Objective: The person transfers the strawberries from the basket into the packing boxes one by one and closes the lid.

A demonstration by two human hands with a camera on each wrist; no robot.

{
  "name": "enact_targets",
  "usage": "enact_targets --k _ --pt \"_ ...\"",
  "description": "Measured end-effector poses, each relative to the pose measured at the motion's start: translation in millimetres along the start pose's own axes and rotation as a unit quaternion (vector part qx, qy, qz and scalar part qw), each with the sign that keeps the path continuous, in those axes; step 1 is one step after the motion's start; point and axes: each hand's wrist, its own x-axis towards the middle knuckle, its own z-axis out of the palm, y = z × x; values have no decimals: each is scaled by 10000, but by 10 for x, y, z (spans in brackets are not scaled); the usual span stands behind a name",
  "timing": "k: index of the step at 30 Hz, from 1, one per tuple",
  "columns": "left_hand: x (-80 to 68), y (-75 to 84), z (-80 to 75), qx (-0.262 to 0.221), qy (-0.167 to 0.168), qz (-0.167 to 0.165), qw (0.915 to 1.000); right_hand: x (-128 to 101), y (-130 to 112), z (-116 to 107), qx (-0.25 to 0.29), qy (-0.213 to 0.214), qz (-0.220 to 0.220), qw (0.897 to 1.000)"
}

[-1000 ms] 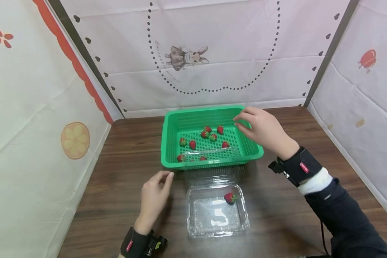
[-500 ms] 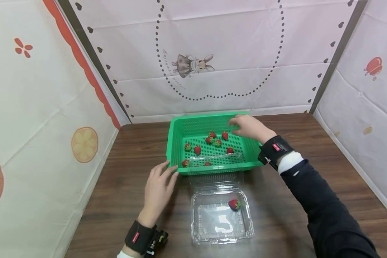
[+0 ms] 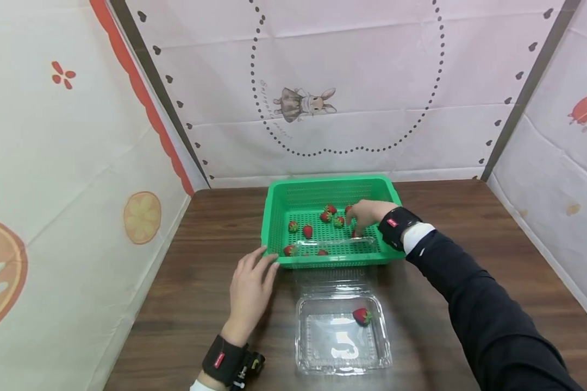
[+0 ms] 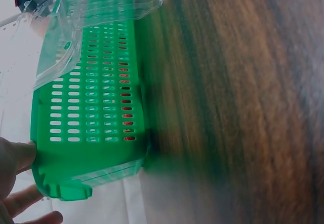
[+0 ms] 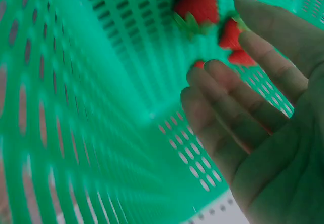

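Now | right hand [image 3: 364, 214] loose over strawberries [image 3: 333, 214] | left hand [image 3: 250, 288] flat at green basket [image 3: 274, 239] | risk: hard squeeze squashes berry

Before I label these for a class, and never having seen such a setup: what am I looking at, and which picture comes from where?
A person works with bare hands, a camera strapped to each wrist and one on the head. The wide picture is the head view: a brown table, a green basket holding several strawberries, and nearer the person an open clear clamshell box with one strawberry inside. The left hand rests at the basket's near left corner; the left wrist view shows that corner from the side. The right hand reaches into the basket; its wrist view shows open fingers near the berries, holding nothing.
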Motion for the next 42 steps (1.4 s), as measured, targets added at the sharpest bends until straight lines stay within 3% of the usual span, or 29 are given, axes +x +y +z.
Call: enact_targets --k 4,8,22,28,32,38,42 --pt "-32 35 40 -58 -77 -104 9999 69 47 171 122 -251 158 9995" --pt "-45 37 53 -106 -79 -143 9998 109 67 240 175 -218 54 9996" --pt "-47 2 18 -97 -10 -270 9996 194 88 247 69 26 -128 9999" --pt "-42 13 46 -135 -22 -271 9995 111 134 145 335 -75 -76 9994" --pt "-33 32 81 -243 -66 -231 9994 -80 209 0 562 304 -45 9979" --pt "39 29 47 -382 -138 -143 9991 -427 268 -272 479 1184 -364 9911" --pt "-1 39 31 -458 -14 -119 9989 -653 263 -375 510 1617 -516 9842"
